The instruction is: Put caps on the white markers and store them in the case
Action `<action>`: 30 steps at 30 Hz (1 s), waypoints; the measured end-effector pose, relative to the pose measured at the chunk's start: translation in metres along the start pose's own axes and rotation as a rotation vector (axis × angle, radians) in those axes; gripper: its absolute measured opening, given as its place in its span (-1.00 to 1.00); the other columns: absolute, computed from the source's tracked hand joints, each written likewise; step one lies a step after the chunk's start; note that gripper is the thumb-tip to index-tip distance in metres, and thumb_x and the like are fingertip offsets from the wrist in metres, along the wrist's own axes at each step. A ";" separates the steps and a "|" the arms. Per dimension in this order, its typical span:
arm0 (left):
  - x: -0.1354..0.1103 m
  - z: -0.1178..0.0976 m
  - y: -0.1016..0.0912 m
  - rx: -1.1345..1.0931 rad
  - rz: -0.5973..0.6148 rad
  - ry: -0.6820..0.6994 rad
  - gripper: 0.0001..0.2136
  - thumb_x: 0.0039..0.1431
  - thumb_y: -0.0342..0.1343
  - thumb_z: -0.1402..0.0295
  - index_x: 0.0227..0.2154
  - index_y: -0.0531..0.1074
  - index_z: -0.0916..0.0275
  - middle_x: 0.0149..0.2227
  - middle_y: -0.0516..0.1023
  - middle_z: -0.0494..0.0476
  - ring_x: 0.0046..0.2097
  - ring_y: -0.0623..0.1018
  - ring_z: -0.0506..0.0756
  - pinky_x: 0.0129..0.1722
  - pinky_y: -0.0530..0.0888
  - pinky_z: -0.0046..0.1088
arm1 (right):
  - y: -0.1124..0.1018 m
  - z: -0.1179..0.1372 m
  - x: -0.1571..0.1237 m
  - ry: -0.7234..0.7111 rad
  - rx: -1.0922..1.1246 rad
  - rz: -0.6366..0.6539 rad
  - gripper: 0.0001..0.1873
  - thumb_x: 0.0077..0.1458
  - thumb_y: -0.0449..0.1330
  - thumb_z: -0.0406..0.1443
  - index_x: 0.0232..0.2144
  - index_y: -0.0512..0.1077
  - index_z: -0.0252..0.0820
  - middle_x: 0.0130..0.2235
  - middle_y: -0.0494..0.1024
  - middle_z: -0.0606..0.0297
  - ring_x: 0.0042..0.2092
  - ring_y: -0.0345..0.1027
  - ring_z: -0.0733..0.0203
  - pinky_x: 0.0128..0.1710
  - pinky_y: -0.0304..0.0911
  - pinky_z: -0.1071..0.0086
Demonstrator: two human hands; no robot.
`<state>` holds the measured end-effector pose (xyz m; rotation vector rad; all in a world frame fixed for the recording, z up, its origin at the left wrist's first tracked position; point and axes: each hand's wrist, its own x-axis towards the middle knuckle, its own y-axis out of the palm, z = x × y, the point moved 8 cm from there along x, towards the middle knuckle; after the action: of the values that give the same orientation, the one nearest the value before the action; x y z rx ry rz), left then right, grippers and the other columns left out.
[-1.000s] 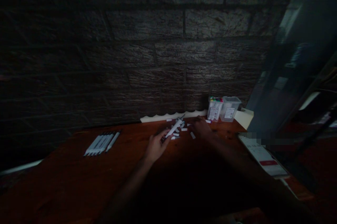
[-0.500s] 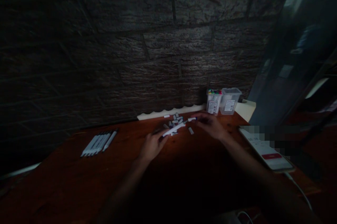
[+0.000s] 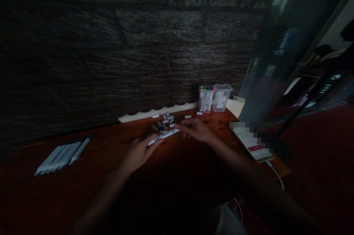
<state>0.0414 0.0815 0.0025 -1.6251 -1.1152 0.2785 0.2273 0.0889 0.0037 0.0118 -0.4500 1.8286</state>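
Observation:
My left hand [image 3: 142,151] is closed around the lower left part of a white marker [image 3: 162,136], which tilts up to the right above the table. At the marker's upper right end my right hand [image 3: 195,130] pinches a white cap [image 3: 176,130] with thumb and fingertips. The cap appears to sit on the marker's end; how firmly I cannot tell. Just behind my hands several loose marker caps [image 3: 165,121] lie in a scattered pile. A single cap [image 3: 188,116] rests behind my right hand, and one more cap [image 3: 199,113] lies near the tubs.
Several markers [image 3: 62,155] lie side by side on the wooden table [image 3: 105,161] at the left. By the wall stand a clear tub of markers [image 3: 205,100] and another clear tub [image 3: 221,98]. A phone [image 3: 253,143] with a white cable [image 3: 276,176] lies at the right.
My view has turned right, so everything sits further left. My right hand has come in to the marker's right end. That end's bare tip is now covered by a cap.

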 end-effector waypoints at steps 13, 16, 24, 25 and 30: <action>-0.007 -0.035 0.028 -0.116 0.129 0.143 -0.79 0.26 0.01 0.22 -0.26 0.52 0.14 -0.39 0.60 0.04 -0.36 0.56 0.08 -0.36 0.41 -0.49 | -0.002 -0.016 0.002 0.176 0.490 -0.310 -0.25 0.03 -0.13 0.29 -0.55 0.48 -0.18 -0.68 0.00 0.47 -0.64 -0.15 0.37 -0.60 -0.18 0.40; -0.008 -0.036 0.026 -0.136 0.093 0.133 -0.80 0.24 0.03 0.22 -0.23 0.53 0.13 -0.34 0.62 0.06 -0.33 0.57 0.09 -0.32 0.43 -0.47 | -0.001 -0.014 0.000 0.160 0.530 -0.343 -0.23 0.03 -0.18 0.31 -0.62 0.42 -0.18 -0.68 -0.01 0.45 -0.64 -0.14 0.37 -0.61 -0.19 0.41; -0.013 -0.036 0.029 -0.156 0.054 0.134 -0.80 0.22 0.06 0.22 -0.23 0.54 0.13 -0.31 0.63 0.06 -0.36 0.57 0.07 -0.31 0.45 -0.46 | -0.004 -0.007 -0.006 0.137 0.430 -0.400 -0.25 0.06 -0.25 0.30 -0.70 0.25 -0.13 -0.70 0.02 0.43 -0.64 -0.14 0.35 -0.61 -0.16 0.38; -0.012 -0.036 0.029 -0.154 0.051 0.130 -0.80 0.22 0.07 0.21 -0.22 0.54 0.13 -0.30 0.63 0.06 -0.36 0.57 0.07 -0.31 0.45 -0.47 | -0.004 -0.007 -0.005 0.135 0.399 -0.396 -0.25 0.07 -0.25 0.29 -0.69 0.27 -0.14 -0.70 0.05 0.42 -0.63 -0.10 0.35 -0.60 -0.13 0.38; -0.001 -0.019 0.013 -0.094 -0.026 0.016 -0.67 0.19 0.08 0.13 -0.03 0.41 0.12 -0.14 0.59 0.08 -0.37 0.55 0.04 -0.33 0.47 -0.46 | -0.007 -0.010 -0.001 0.135 0.100 -0.302 -0.38 0.09 -0.05 0.20 -0.45 0.49 -0.18 -0.49 0.43 0.30 -0.43 0.27 0.28 -0.42 0.15 0.39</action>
<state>0.0602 0.0695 -0.0016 -1.6918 -1.1513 0.1983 0.2362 0.0933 -0.0041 0.0238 -0.2460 1.5418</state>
